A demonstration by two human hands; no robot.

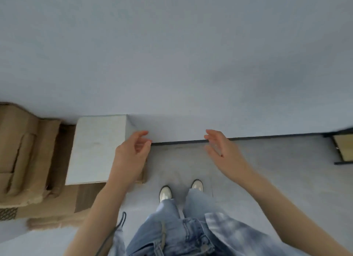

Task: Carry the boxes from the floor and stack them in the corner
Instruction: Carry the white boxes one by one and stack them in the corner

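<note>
A white box (95,150) stands against the wall at the left, on top of brown cardboard boxes (24,156) whose flaps hang loose. My left hand (131,152) hovers at the white box's right edge, fingers apart and holding nothing. My right hand (219,150) is raised to the right over the floor, fingers spread, also holding nothing. The two hands face each other about a box-width apart.
A pale wall (172,55) with a dark skirting strip (248,138) fills the view ahead. Grey floor (267,170) lies below, with my feet in white shoes (181,191). A dark-framed piece of furniture (342,147) stands at the far right.
</note>
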